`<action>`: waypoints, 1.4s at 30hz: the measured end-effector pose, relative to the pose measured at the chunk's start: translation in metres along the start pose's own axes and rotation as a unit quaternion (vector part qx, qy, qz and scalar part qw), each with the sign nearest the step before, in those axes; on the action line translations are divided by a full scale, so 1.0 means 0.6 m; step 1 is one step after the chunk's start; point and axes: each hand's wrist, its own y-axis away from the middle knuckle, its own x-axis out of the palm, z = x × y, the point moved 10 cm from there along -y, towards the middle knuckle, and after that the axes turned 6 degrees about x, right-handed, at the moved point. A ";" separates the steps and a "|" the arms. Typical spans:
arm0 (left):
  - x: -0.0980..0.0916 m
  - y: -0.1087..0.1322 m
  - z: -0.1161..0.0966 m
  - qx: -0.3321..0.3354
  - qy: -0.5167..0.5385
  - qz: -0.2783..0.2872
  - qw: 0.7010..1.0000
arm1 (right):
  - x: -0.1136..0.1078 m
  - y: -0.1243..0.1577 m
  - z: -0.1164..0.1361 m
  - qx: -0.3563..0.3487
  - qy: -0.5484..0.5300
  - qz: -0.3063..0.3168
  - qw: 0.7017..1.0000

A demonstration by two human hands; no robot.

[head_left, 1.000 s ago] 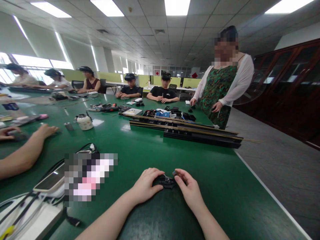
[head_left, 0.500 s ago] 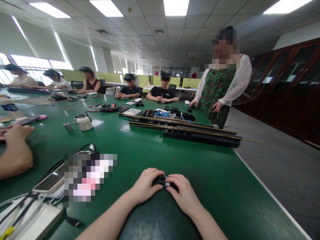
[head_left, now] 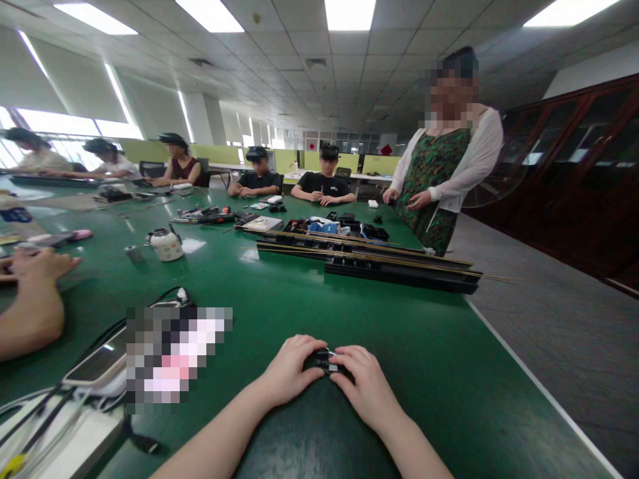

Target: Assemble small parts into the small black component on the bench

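Between my two hands is a small black object with a pale silvery patch [head_left: 328,361], low over the green table [head_left: 279,299]. Its exact kind I cannot make out, since fingers cover both ends. My left hand [head_left: 292,369] curls around its left side, thumb near me and fingers at the far edge. From the right, my right hand [head_left: 367,380] grips the other end the same way. Both hands are closed on this one object.
Long black rails with thin brass-coloured rods [head_left: 369,259] lie across the table ahead. On the left are a phone [head_left: 100,359], black cables, a white power strip [head_left: 70,439], a small pot-shaped bottle [head_left: 166,244] and a neighbour's arm [head_left: 34,306]. A person stands at the right edge.
My hands and the black object stay almost in place. The standing person's hands have risen from the table edge, and the neighbour's hand on the left has shifted slightly.
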 end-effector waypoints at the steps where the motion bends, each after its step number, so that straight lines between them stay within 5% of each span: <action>1: 0.000 0.000 0.000 -0.001 -0.001 0.001 1.000 | 0.002 0.000 0.000 0.003 0.008 0.004 1.000; 26: 0.002 0.004 0.022 -0.026 -0.009 0.001 1.000 | 0.001 -0.004 -0.021 0.077 -0.057 0.010 0.995; 42: -0.004 -0.003 0.004 -0.017 -0.029 -0.007 0.999 | -0.014 -0.003 -0.019 0.077 -0.055 -0.005 0.995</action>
